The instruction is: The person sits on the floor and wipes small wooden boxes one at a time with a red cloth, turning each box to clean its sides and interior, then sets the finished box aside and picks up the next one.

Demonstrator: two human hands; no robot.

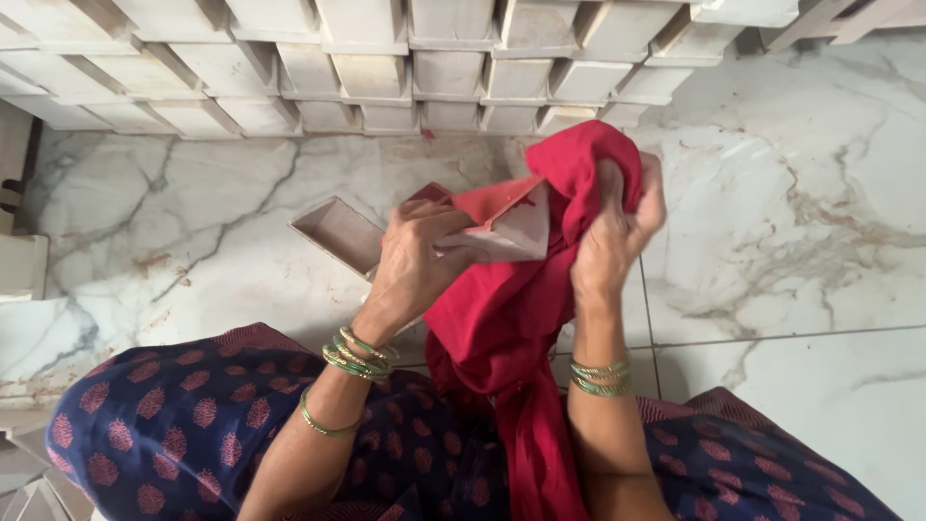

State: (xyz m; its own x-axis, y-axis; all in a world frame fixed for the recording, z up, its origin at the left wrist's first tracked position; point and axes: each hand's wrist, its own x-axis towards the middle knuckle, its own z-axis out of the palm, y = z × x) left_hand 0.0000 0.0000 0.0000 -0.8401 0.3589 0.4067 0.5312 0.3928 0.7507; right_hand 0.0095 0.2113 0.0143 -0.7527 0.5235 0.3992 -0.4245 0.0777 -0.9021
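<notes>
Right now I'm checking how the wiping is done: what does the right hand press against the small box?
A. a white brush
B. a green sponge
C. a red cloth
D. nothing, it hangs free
C: the right hand bunches a red cloth against the small box, which the left hand holds.

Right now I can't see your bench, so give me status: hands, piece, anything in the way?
Left hand grips small open box. Right hand rubs it with red cloth. Nothing blocking; stacked pale boxes beyond.
</notes>
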